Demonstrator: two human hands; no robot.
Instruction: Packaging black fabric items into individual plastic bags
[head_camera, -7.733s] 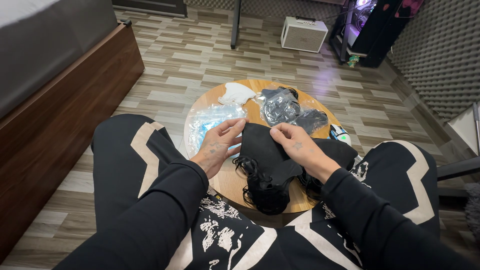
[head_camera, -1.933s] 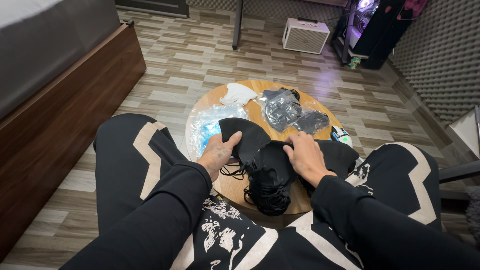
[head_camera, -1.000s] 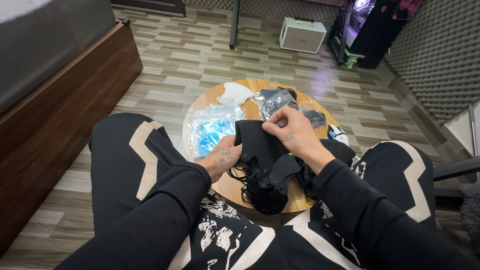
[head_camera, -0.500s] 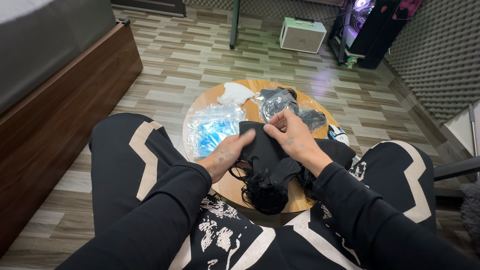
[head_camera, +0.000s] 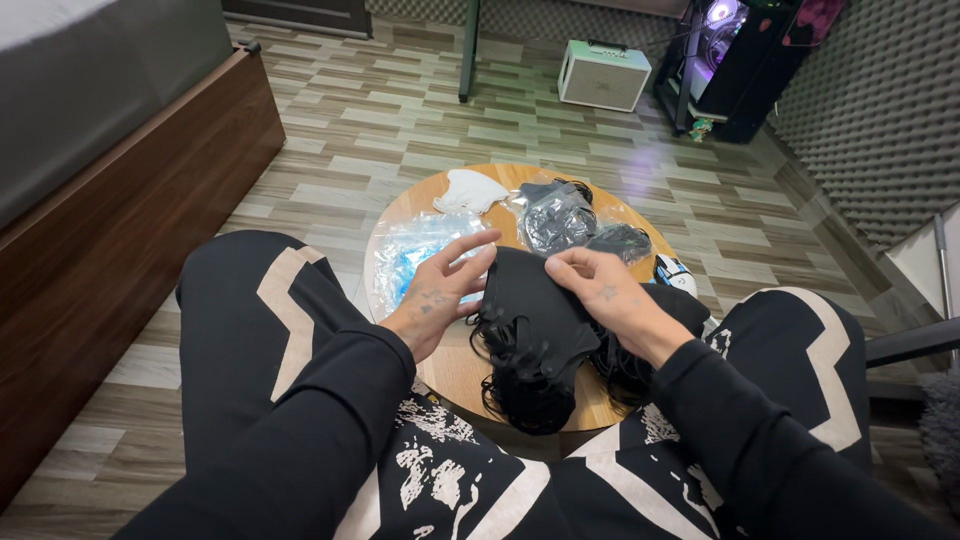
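A pile of black face masks (head_camera: 530, 350) with loose ear loops lies on a small round wooden table (head_camera: 452, 372) between my knees. My right hand (head_camera: 600, 295) pinches the top edge of the uppermost black mask (head_camera: 525, 300). My left hand (head_camera: 440, 295) rests against that mask's left edge, fingers spread. Behind the hands lie a clear bag of blue masks (head_camera: 415, 258), a white mask (head_camera: 470, 190) and clear bags of black masks (head_camera: 565, 218).
A wooden bed frame (head_camera: 130, 230) runs along the left. On the wood-pattern floor beyond the table stand a white box-shaped device (head_camera: 603, 75), a table leg (head_camera: 468, 50) and a lit computer case (head_camera: 735, 60). Grey foam panels cover the right wall.
My right hand lifted toward the far bags, then came back down onto the top black mask. My left hand opened and slid along the mask's left edge.
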